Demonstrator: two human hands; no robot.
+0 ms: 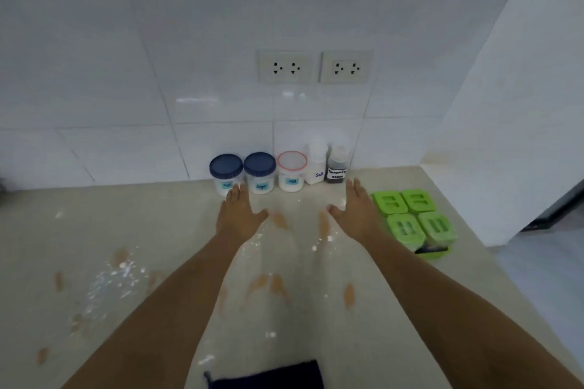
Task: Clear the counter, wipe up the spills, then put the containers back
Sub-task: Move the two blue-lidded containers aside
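Beige counter (powder-strewn, orange-smeared) meets white tiled wall

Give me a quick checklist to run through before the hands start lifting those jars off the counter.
1. Both hands free: left hand and right hand open, holding nothing: ok.
2. Lids on the two blue-lidded plastic jars: ok.
3. Red-rimmed clear jar sealed: cannot tell.
4. Green-lidded square containers closed: ok.
5. Beige counter clean: not ok, white powder and orange smears.
6. Dark blue cloth within reach: ok.
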